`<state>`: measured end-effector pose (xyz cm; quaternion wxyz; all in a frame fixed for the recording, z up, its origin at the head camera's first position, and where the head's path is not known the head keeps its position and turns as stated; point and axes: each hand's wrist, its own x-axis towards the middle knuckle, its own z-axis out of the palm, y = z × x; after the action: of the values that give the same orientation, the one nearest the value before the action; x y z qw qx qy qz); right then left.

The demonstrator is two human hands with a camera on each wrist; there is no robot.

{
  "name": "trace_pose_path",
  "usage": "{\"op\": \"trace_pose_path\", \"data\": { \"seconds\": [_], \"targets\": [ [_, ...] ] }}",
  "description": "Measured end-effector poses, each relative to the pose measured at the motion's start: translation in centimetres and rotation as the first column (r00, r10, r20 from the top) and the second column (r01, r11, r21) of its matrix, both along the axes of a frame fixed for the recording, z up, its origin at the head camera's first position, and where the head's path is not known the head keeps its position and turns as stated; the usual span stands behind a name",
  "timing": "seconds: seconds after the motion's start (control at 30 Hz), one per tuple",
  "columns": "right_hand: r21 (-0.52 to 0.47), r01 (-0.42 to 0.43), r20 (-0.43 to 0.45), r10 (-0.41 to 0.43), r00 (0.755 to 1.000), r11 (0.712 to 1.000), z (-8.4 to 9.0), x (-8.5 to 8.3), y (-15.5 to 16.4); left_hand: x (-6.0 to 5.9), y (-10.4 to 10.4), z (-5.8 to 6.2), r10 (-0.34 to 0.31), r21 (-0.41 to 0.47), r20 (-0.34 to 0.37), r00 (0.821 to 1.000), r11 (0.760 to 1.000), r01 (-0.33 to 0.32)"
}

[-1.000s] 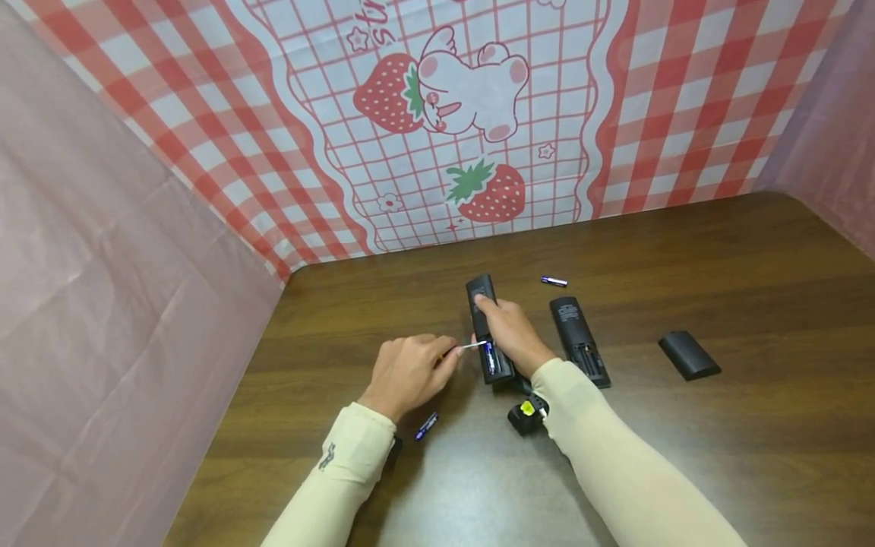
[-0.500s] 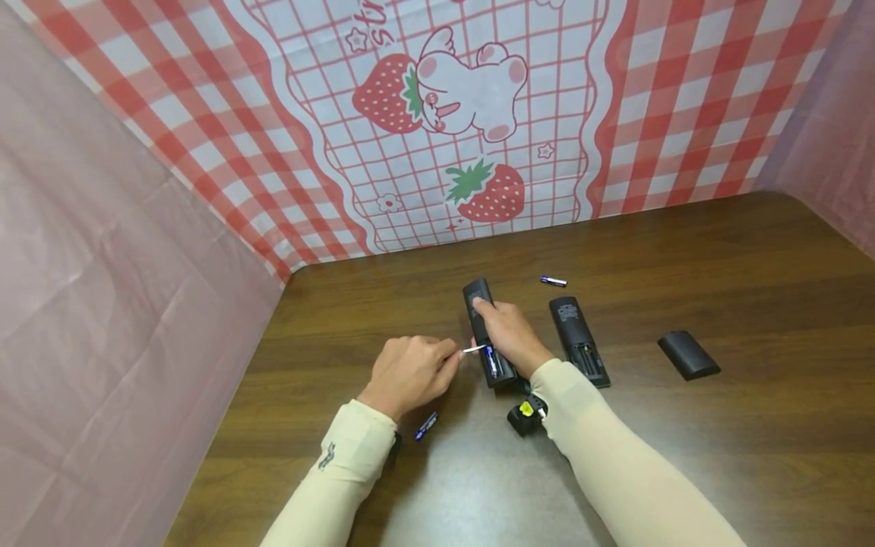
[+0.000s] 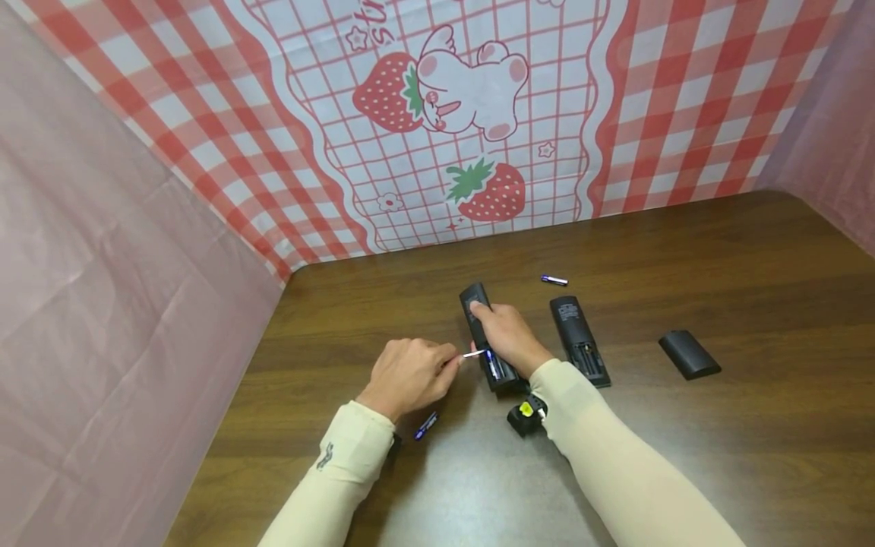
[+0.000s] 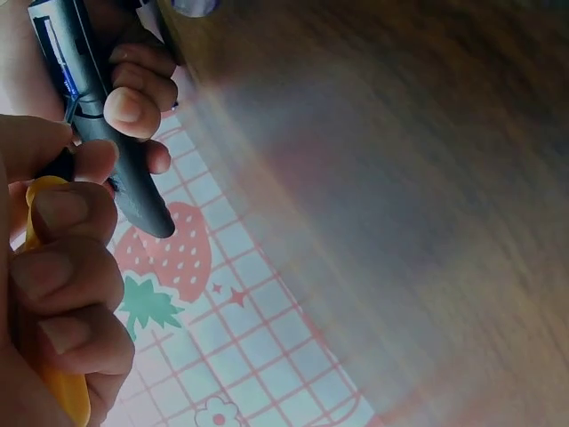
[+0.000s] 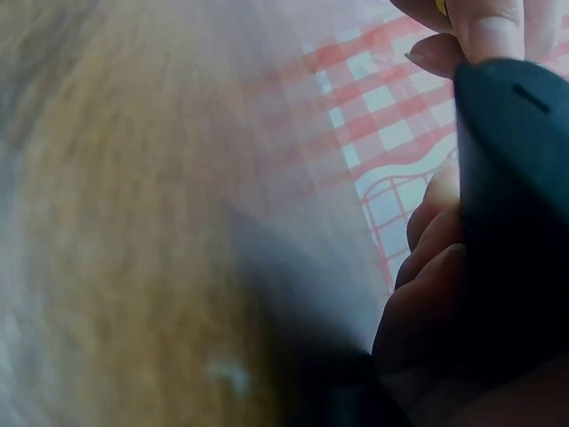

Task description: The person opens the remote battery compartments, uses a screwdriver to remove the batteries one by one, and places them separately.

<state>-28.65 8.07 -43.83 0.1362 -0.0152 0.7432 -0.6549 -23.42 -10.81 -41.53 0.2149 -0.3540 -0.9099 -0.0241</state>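
Note:
My right hand (image 3: 513,339) grips a black remote control (image 3: 472,293), its back turned up and its battery bay uncovered. One blue and white battery (image 3: 491,363) lies in the bay. In the left hand (image 3: 409,376) is a thin screwdriver (image 3: 470,355), its metal tip at the battery's upper end. The left wrist view shows the fingers curled round its yellow handle (image 4: 73,391). Seen from the right wrist, the rounded end of the remote (image 5: 516,133) is close to the left fingertips, and the screwdriver's tip is hidden.
A second black remote (image 3: 573,327) lies right of my right hand, its bay open without batteries. Farther right is a black battery cover (image 3: 689,355). One loose battery (image 3: 426,426) lies near my left wrist, another battery (image 3: 554,280) toward the back. A checked cloth (image 3: 656,114) hangs behind.
The held remote has shifted slightly toward me and its far end leftward. The screwdriver tip has moved down with it, staying at the battery's end. Things on the table have not moved.

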Motion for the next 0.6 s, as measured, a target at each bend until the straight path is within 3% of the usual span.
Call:
{"op": "trace_pose_path", "data": {
  "seconds": [0.33,0.6],
  "targets": [
    [0.043,-0.032,-0.052,0.034,0.998,0.999,0.11,0.09,-0.09,0.18,-0.35,-0.09,-0.026,0.016,-0.03,0.999,1.0,0.027],
    [0.027,-0.027,-0.039,0.028,0.999,0.999,0.19,0.12,0.08,0.2,-0.64,0.03,-0.028,0.04,-0.012,1.0,0.999,0.029]
  ]
}}
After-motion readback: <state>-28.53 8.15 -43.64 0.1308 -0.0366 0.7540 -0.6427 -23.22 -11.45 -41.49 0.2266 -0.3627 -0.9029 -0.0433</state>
